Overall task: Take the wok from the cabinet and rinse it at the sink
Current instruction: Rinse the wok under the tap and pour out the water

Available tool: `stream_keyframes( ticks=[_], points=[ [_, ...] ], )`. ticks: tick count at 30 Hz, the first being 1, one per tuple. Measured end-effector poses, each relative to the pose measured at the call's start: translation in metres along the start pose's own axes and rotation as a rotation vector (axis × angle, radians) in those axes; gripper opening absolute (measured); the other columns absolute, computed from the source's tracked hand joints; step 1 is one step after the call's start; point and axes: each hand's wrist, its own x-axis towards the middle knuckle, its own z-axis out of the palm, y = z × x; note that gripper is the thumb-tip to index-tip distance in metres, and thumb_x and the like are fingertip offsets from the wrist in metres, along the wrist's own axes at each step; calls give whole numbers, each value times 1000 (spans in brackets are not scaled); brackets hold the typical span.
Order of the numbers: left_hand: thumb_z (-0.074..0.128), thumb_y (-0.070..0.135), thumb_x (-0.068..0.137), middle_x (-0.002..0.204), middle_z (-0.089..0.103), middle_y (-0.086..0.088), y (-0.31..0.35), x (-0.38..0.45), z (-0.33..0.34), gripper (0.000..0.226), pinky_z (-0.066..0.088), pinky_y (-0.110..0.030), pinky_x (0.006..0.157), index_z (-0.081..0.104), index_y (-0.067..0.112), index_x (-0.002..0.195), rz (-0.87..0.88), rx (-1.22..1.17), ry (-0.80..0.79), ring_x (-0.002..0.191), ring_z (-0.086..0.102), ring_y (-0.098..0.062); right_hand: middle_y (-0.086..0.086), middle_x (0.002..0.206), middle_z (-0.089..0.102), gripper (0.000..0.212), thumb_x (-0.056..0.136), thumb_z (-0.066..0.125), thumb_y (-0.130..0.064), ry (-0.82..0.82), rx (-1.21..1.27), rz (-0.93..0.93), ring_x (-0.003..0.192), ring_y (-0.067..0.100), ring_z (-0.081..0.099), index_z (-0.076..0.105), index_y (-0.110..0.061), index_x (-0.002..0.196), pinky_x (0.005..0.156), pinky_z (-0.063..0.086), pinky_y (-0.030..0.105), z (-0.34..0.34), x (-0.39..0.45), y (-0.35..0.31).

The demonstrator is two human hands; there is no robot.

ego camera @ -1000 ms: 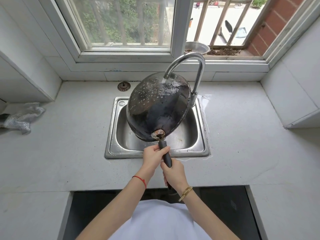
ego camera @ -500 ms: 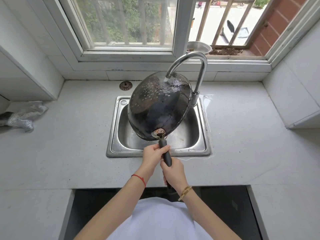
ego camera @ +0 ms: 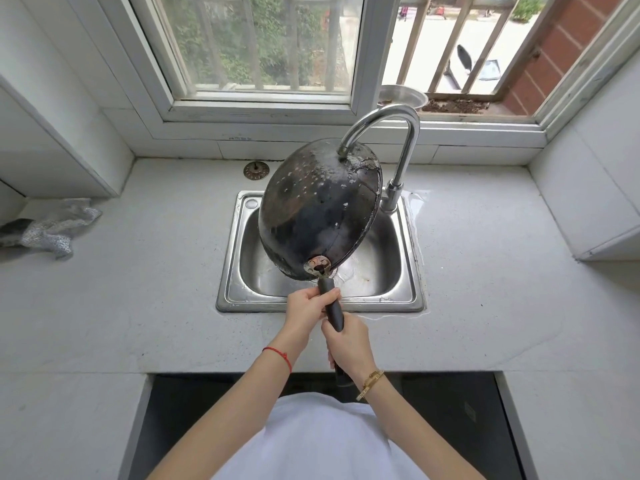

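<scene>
Black wok (ego camera: 311, 216) w/ white droplet specks, silver sink (ego camera: 235, 271), red wrist string (ego camera: 278, 355).

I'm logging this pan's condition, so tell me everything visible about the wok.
The wok is dark, round-bottomed metal, worn and crusted near its far rim, with water beads on its outer side. It is tilted on edge over the sink, bottom toward the camera, under the faucet. A riveted bracket joins its black handle, gripped by the left hand and right hand.
</scene>
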Motion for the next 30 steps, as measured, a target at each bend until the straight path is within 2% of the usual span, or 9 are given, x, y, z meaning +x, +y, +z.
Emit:
stream_keyframes(
  ticks=[6, 12, 17, 20, 26, 30],
  points=[
    [74, 12, 84, 83, 72, -11, -1, 2, 0, 18, 56, -27, 70, 73, -3, 94, 2, -2, -4, 76, 69, -19, 12, 60, 55, 20, 95, 54, -14, -7, 44, 12, 40, 19, 54, 56, -10, 75, 40, 48, 27, 1, 1, 1],
    [75, 13, 83, 80, 74, -8, -2, 2, 0, 9, 57, -24, 68, 75, 4, 87, 3, -8, -6, 75, 70, -17, 14, 61, 56, 18, 95, 55, -16, -8, 65, 16, 40, 18, 55, 58, -10, 78, 41, 50, 28, 2, 2, 2],
    [75, 14, 83, 85, 74, -10, -2, 3, 1, 9, 58, -33, 80, 75, 6, 87, 1, -6, -1, 83, 70, -22, 13, 61, 56, 18, 96, 54, -16, -12, 67, 23, 39, 17, 54, 57, -10, 79, 39, 49, 26, 1, 2, 2],
    [75, 13, 83, 84, 74, -10, -2, 2, 1, 11, 57, -27, 71, 75, 5, 89, 3, -21, -12, 81, 70, -21, 13, 60, 56, 20, 95, 54, -16, -9, 61, 14, 39, 18, 54, 56, -11, 76, 40, 48, 27, 1, 2, 2],
    [75, 14, 83, 81, 75, -7, -2, 2, 2, 10, 57, -21, 64, 75, 6, 88, 4, -12, 2, 74, 72, -15, 12, 60, 56, 18, 95, 54, -15, -12, 59, 23, 39, 16, 53, 56, -10, 78, 39, 47, 25, 1, 3, 4],
    [75, 15, 83, 82, 75, -7, -2, 2, 1, 11, 59, -25, 71, 75, 5, 89, 9, 0, -4, 77, 72, -17, 11, 57, 55, 19, 95, 54, -15, -10, 50, 21, 36, 15, 53, 55, -10, 77, 38, 46, 25, 1, 4, 5]
  ],
)
